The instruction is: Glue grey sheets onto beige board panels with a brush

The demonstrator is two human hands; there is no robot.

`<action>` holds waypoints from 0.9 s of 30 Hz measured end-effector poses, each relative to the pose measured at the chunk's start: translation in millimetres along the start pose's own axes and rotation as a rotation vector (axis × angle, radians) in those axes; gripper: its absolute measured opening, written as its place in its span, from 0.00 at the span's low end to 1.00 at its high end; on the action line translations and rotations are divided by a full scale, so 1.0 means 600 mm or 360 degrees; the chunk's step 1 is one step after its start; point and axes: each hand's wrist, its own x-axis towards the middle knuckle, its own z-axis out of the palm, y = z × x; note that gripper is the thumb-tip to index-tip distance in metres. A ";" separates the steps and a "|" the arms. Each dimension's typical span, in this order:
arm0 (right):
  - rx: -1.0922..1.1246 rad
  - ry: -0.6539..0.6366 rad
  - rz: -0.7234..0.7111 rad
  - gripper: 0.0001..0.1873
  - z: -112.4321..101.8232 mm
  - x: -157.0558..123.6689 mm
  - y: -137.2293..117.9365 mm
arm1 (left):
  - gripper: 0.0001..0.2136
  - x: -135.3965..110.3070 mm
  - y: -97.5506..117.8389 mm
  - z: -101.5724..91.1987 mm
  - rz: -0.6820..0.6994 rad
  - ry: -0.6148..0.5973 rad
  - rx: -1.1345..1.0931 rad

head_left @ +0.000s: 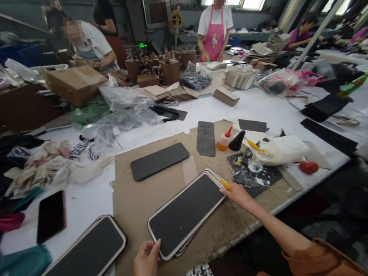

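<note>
A long dark panel with rounded corners and a pale rim [188, 215] lies at a slant on top of a few similar pieces, on a brown cardboard sheet. Thumb and fingers of my left hand [147, 259] are closed on its near left corner. My right hand [240, 194] is at its far right corner, closed around a small yellow tool [225, 184] whose tip points up and left; its exact kind is hidden by the fingers. Behind the stack lies a plain dark panel [160, 161]. Longer rimmed panels [69, 273] are stacked at the lower left.
At right are a red-capped glue bottle [224, 140], a black cone-shaped piece [238, 141], a glue-smeared dark board [268, 180], a white plastic container [284, 150] and a red oval object [309, 167]. A phone [50, 216] and cloth scraps lie left. People work behind.
</note>
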 end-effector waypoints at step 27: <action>-0.0014 0.0229 -0.0185 0.12 0.034 0.054 -0.001 | 0.13 0.215 0.115 0.085 0.0248 0.0433 0.0160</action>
